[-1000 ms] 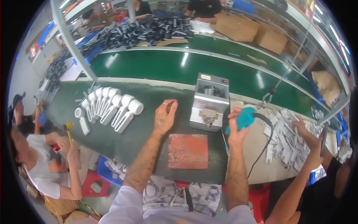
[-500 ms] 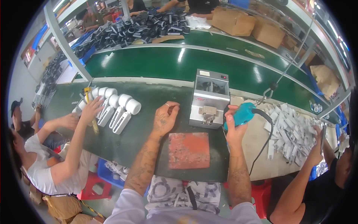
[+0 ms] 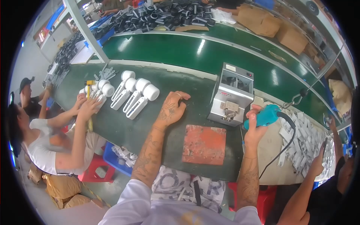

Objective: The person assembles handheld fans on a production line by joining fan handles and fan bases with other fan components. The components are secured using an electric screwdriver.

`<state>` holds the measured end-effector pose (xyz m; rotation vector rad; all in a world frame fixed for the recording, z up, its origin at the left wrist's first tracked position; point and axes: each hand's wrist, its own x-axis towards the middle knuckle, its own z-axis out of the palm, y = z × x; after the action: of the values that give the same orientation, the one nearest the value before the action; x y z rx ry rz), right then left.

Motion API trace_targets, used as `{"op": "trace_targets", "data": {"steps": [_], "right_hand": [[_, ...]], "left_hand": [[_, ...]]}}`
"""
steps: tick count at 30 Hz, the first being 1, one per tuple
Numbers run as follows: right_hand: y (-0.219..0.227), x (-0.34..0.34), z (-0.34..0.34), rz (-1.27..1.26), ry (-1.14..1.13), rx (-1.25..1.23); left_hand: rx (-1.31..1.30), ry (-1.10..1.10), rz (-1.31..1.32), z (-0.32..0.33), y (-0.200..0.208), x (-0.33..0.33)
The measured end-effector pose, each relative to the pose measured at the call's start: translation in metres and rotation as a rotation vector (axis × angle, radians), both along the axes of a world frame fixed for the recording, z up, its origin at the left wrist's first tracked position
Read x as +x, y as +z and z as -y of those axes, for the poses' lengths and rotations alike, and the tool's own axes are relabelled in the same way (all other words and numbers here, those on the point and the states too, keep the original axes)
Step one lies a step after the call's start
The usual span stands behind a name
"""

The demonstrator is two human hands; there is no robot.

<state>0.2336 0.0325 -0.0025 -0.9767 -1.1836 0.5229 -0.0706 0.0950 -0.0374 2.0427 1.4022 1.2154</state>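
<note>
My right hand (image 3: 256, 130) grips a teal handheld power tool (image 3: 267, 115), which looks like an electric screwdriver, with a black cord curving down from its back. It is held just right of a grey metal box-shaped machine (image 3: 231, 95) with a small fixture on its front. My left hand (image 3: 172, 109) rests over the dark bench mat, left of the machine, fingers loosely bent and apart, nothing visible in it. Nearest to it on the left lie several white round-headed parts with handles (image 3: 137, 107). A worn red square pad (image 3: 204, 144) lies between my forearms.
A heap of light grey plastic pieces (image 3: 305, 140) covers the bench at right. A metal hook (image 3: 296, 100) hangs beside the tool. The co-worker at left has hands near a yellow hammer (image 3: 89, 90) and white parts. A green conveyor (image 3: 161, 50) runs behind, with dark parts (image 3: 165, 17) beyond.
The view has swung left, so the bench things sit farther right. My left hand's fingers have straightened somewhat. The co-worker's hands at left have drawn closer together, uncovering the hammer; my right hand keeps its grip.
</note>
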Motion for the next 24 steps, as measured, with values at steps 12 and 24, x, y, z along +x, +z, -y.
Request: {"op": "trace_targets", "data": {"steps": [12,24], "right_hand": [[-0.025,0.015,-0.007,0.023,-0.068,-0.033],[-0.021,0.013,-0.006,0.123,-0.088,-0.074]], "left_hand": [[0.067,-0.099,-0.04,-0.004,-0.008,0.008],[-0.002,-0.082,-0.053,0.005,-0.004,0.006]]}}
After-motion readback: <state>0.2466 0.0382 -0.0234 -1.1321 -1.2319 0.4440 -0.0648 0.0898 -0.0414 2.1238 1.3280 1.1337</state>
